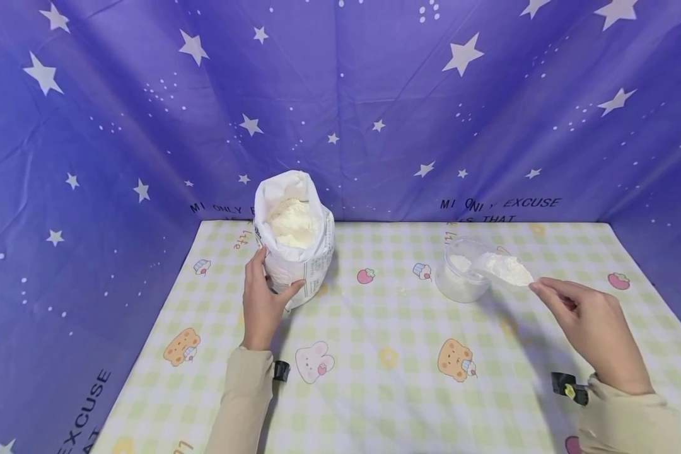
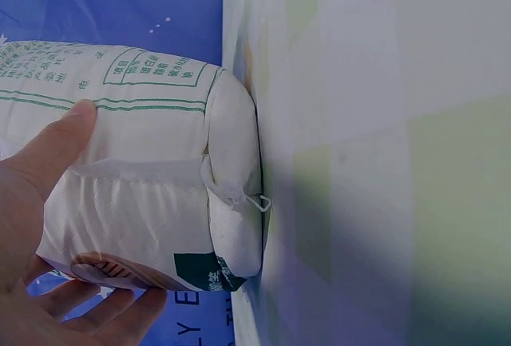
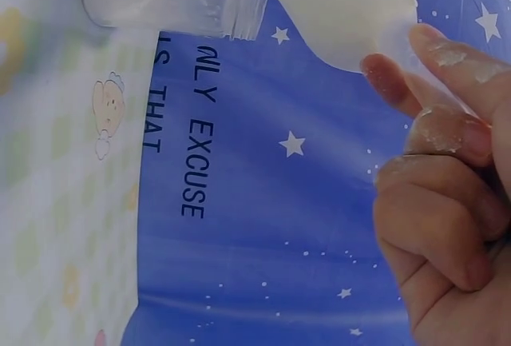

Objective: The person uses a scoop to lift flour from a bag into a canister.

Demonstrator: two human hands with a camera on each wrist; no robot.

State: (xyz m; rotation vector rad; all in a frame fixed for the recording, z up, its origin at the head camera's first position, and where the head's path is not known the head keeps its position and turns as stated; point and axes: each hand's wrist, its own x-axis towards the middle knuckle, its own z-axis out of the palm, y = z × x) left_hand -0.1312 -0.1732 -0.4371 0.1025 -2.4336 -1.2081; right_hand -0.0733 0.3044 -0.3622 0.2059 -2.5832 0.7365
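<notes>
On the left side of the table stands an open white flour bag (image 1: 318, 274), cream-white flour (image 1: 292, 224) showing in its mouth. My left hand (image 1: 263, 309) grips its near side, thumb on the front and fingers round the left; in the left wrist view the bag (image 2: 120, 134) shows green print and a folded bottom. My right hand (image 1: 598, 331) pinches the handle of a clear scoop (image 3: 343, 18) heaped with flour. The scoop's front end is over the rim of a clear jar (image 1: 462, 291), with some white flour inside. Flour dusts the right fingers (image 3: 443, 130).
A checked tablecloth (image 1: 386, 328) with cartoon prints covers the table. Blue star-patterned cloth (image 1: 340, 113) rises behind it and along both sides. Dark straps (image 1: 570, 386) sit at the wrists.
</notes>
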